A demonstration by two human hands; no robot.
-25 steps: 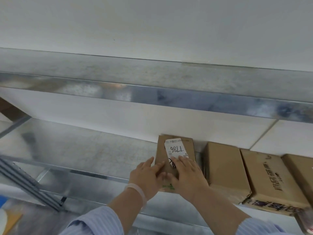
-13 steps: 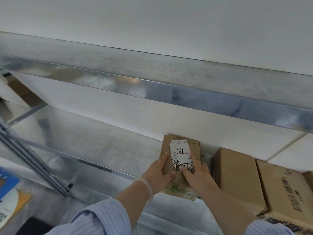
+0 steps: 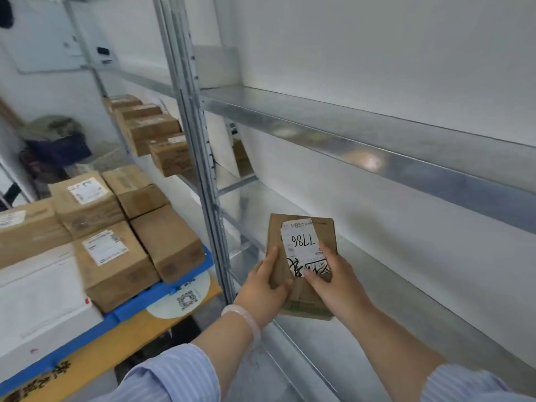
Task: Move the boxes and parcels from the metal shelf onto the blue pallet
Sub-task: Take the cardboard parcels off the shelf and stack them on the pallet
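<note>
I hold a small brown cardboard box (image 3: 275, 250) with a white label marked 7786 in both hands, lifted off the metal shelf (image 3: 362, 134). My left hand (image 3: 265, 288) grips its left edge and my right hand (image 3: 333, 278) grips its right side, thumb on the label. The box hangs in front of the shelf's lower board. To the left lies the blue pallet (image 3: 150, 297), loaded with several brown boxes (image 3: 113, 262) and a large white parcel (image 3: 37, 300).
A metal upright (image 3: 200, 158) stands between the box and the pallet. More cardboard boxes (image 3: 153, 132) sit on a shelf further left. A round white sticker (image 3: 185, 297) and yellow floor marking (image 3: 101, 355) lie by the pallet. Dark bags (image 3: 55, 152) rest in the far corner.
Both hands have lifted the labelled box off the shelf board. The view has swung left, so the neighbouring boxes on the right are out of sight and the pallet has come into view.
</note>
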